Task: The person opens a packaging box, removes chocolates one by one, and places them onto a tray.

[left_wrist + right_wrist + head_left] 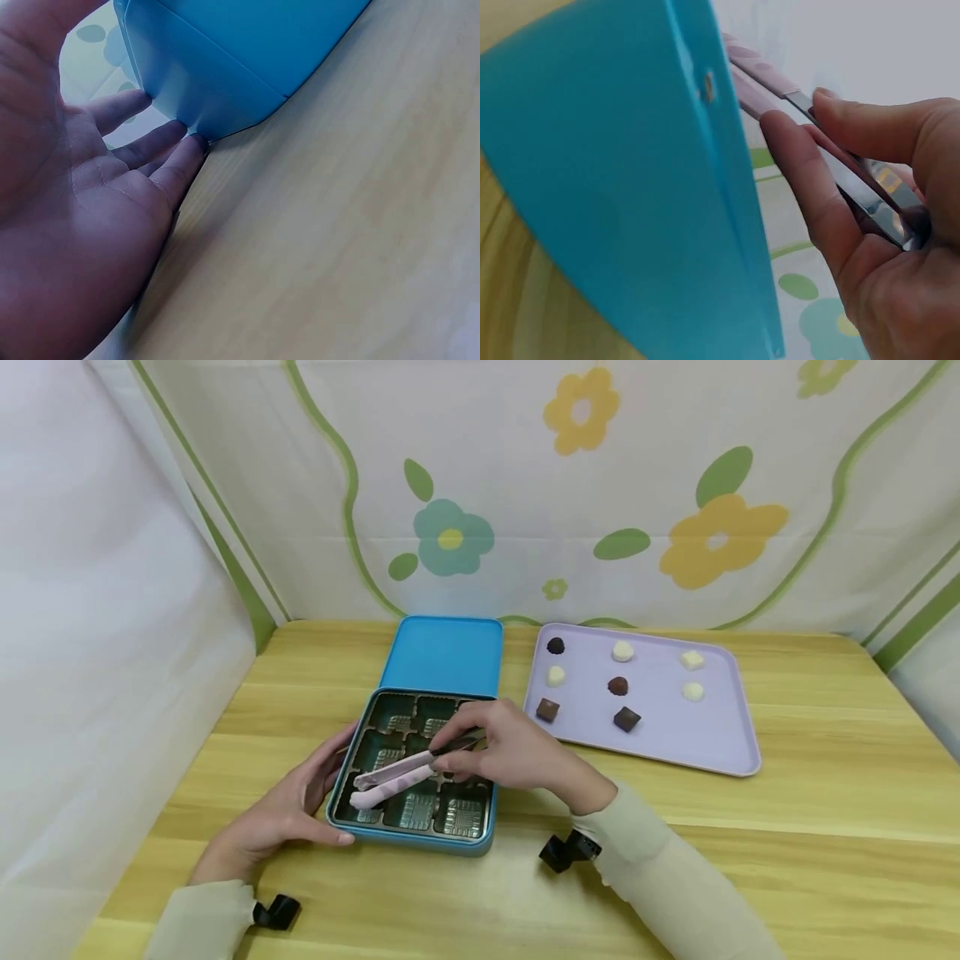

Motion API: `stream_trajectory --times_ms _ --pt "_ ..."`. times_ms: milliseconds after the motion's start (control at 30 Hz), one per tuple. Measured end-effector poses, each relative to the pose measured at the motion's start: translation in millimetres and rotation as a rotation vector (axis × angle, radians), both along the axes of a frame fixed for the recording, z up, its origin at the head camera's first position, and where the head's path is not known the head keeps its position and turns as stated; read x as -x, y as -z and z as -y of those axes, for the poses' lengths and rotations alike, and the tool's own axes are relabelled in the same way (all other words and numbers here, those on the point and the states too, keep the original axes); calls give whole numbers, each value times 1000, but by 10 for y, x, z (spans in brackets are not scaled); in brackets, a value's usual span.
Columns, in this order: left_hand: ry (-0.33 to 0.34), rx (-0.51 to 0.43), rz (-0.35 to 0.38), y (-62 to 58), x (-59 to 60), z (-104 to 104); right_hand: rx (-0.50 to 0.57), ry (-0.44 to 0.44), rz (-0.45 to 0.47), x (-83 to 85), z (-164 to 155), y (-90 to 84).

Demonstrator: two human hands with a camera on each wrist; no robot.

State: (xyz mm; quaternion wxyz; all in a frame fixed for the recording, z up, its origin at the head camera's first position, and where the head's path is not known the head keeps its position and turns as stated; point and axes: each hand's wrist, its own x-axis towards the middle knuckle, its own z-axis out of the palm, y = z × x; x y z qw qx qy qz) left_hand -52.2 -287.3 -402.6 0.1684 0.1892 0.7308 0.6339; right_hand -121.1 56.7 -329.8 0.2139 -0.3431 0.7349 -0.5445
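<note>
A blue tin (412, 841) stands before me with a dark insert of several square compartments, its lid (447, 653) laid back behind it. My left hand (288, 802) rests at the tin's front left corner, thumb along the front, fingertips (176, 146) touching the blue side. Over the insert, my right hand (513, 750) pinches a pair of tongs (396, 783) between thumb and fingers. The tongs' pale pink ends point left, over the front left compartment. In the right wrist view their metal bend (911, 232) lies toward the palm.
On the right, a lilac tray (675, 747) carries several spaced-out chocolates, among them a dark square (627, 719), a brown round (618, 686) and a white piece (692, 660). A flowered curtain (525, 485) hangs behind the wooden table (825, 727).
</note>
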Motion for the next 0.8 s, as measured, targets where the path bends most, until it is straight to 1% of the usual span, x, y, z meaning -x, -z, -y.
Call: stream_trajectory --times_ms 167,333,433,567,600,667,800 --pt "14 -2 11 -2 57 7 24 39 7 -32 -131 9" --pt "29 6 22 -14 134 -4 105 83 52 -94 -323 -34" --pt "36 10 28 -13 165 -6 138 143 87 -105 -508 -56" --pt "41 15 25 -9 178 19 162 260 145 -85 -834 -39" --pt "39 17 23 -10 176 30 164 290 148 -80 -929 -27" --pt "23 26 14 -19 130 67 158 342 138 -60 -1112 -7" --pt "-21 25 6 -65 9 155 158 425 76 -31 -1476 42"
